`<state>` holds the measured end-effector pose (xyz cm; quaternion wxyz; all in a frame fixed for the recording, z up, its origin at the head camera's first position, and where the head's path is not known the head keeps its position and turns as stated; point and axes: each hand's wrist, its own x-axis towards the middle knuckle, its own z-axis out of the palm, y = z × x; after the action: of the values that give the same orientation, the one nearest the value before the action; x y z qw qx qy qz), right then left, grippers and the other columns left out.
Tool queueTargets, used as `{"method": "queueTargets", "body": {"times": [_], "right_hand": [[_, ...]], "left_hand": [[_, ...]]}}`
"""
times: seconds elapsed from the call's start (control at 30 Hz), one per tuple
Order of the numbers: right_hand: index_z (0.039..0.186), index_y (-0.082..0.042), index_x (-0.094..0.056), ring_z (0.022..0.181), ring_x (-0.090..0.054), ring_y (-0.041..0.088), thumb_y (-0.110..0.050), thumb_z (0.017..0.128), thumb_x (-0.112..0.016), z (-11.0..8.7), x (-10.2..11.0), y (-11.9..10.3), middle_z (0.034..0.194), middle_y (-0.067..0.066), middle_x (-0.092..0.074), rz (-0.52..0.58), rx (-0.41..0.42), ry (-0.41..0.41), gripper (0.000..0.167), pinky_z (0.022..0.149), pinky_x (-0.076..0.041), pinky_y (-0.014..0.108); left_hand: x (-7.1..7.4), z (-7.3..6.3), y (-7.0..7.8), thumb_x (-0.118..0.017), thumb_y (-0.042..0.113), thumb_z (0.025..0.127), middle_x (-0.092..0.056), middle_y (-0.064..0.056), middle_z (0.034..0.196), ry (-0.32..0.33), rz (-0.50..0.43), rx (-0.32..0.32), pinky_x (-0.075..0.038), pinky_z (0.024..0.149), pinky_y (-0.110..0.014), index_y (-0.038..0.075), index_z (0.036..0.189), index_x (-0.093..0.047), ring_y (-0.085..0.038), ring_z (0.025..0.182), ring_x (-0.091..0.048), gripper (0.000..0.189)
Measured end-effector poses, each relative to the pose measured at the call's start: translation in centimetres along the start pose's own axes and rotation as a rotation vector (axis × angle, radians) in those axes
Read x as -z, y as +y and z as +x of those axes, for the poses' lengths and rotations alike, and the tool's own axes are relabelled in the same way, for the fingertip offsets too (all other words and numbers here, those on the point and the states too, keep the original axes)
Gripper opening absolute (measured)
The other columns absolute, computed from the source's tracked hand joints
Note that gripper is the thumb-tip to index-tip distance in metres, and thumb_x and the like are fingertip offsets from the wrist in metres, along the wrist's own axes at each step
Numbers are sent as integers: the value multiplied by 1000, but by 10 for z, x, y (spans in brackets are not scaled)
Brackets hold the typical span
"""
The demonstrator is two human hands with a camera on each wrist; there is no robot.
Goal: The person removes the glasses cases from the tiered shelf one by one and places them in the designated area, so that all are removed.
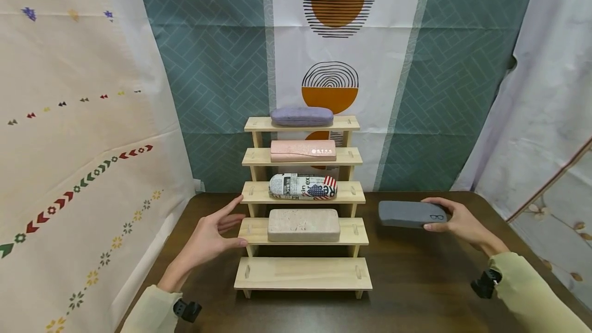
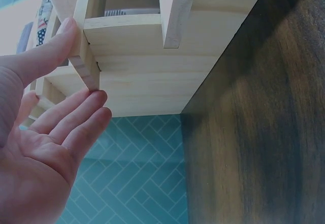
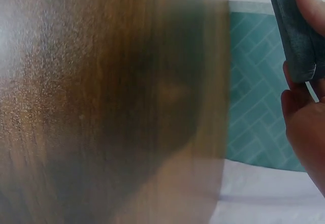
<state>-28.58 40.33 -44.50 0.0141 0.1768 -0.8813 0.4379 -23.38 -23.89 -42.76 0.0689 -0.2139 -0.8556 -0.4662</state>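
Observation:
A stepped wooden display stand stands mid-table with glasses cases on its upper tiers. My left hand is at its left side, pinching the end of the second-lowest tier between thumb and fingers. To the right of the stand, my right hand grips the right end of a grey-blue glasses case printed with small spectacles. The case hangs above the table, lying level. In the right wrist view only one end of the grey-blue case shows, with fingers and thumb around it.
From top to bottom, the stand bears a purple case, a pink case, a newspaper-print case and a beige case. Its lowest tier is bare. Cloth hangings enclose the dark wooden table.

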Motion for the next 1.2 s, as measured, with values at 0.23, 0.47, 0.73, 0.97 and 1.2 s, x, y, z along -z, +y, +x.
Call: {"method": "queueTargets", "body": {"times": [0.23, 0.47, 0.73, 0.97, 1.2], "right_hand": [[149, 4, -52, 93, -61, 17, -12, 90, -86, 6, -4, 13, 123, 21, -61, 30, -50, -5, 70, 74, -56, 29], [149, 3, -53, 98, -61, 17, -17, 90, -87, 13, -10, 24, 132, 23, -58, 11, -89, -18, 71, 78, -55, 29], [146, 1, -57, 99, -59, 22, -20, 89, -88, 24, -13, 32, 128, 20, -62, -37, -97, -20, 69, 79, -53, 28], [147, 3, -55, 100, -58, 24, -18, 89, -87, 32, -18, 36, 128, 22, -61, -2, -132, -30, 70, 81, -52, 28], [146, 4, -55, 102, -57, 27, -18, 88, -88, 33, -21, 40, 129, 22, -60, 5, -139, -40, 71, 81, -51, 28]], "left_hand": [[2, -1, 2, -98, 14, 76, -64, -16, 142, -6, -1, 9, -57, 101, -43, 29, 166, -38, -29, 126, -66, 109], [1, -1, 1, -97, 13, 76, -66, -19, 137, -4, 7, 7, -57, 101, -44, 27, 166, -39, -31, 125, -67, 108], [1, 0, 0, -97, 13, 77, -67, -18, 138, 4, 4, -15, -57, 99, -46, 24, 165, -40, -33, 124, -67, 106], [1, 1, 1, -97, 12, 76, -67, -17, 138, -3, 8, 3, -57, 100, -44, 26, 165, -39, -31, 125, -67, 108], [0, 1, 0, -97, 14, 76, -67, -17, 137, -4, 8, 5, -57, 100, -46, 25, 165, -40, -32, 124, -67, 107]]}}
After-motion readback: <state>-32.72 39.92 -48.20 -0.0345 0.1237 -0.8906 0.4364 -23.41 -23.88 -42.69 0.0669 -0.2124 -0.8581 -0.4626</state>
